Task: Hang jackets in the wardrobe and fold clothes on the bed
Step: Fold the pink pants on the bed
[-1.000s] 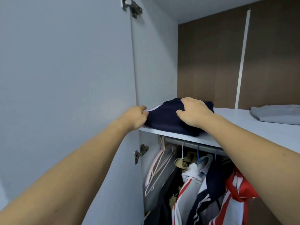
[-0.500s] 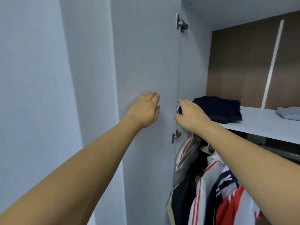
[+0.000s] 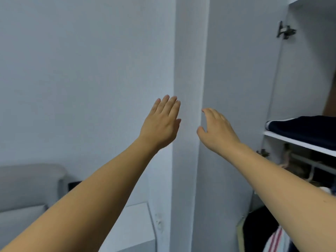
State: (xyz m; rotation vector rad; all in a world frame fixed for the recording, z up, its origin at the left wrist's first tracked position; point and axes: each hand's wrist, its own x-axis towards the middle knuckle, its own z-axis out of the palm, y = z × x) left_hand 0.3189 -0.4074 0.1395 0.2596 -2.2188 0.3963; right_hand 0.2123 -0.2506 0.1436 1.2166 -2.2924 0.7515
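The folded dark blue clothes (image 3: 307, 129) lay on the wardrobe shelf (image 3: 298, 142) and jackets (image 3: 272, 237) hung below, so that part looked done, while the left hand (image 3: 161, 124) and right hand (image 3: 215, 130) were open and held nothing near the wardrobe door (image 3: 234, 88).

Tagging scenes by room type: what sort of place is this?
Likely a bedroom, at an open wardrobe: folded navy clothes on a white shelf, a hanging rail below, and what looks like a padded headboard at lower left.
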